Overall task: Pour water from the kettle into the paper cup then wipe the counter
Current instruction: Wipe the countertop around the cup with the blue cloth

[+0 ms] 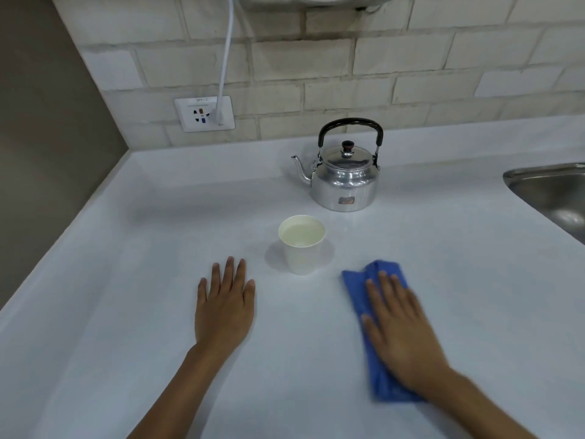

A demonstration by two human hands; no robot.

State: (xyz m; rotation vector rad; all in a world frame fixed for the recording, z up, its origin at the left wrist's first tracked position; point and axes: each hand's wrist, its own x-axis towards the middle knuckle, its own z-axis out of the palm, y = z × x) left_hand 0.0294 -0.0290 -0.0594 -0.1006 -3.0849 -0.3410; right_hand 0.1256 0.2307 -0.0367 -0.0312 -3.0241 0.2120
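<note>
The white surface [126, 280] is wide and smooth. The metal kettle [345, 182] stands far back, lid on; it is hard and likely heavy, so lift it by the black top handle. The blue cloth [357, 286] lies near right, soft and bendy, under the flat, spread right hand [402, 331]. The left hand [224, 305] rests flat and spread, holding nothing. Between them stands the paper cup [302, 248], full, light and easy to crush or tip.
</note>
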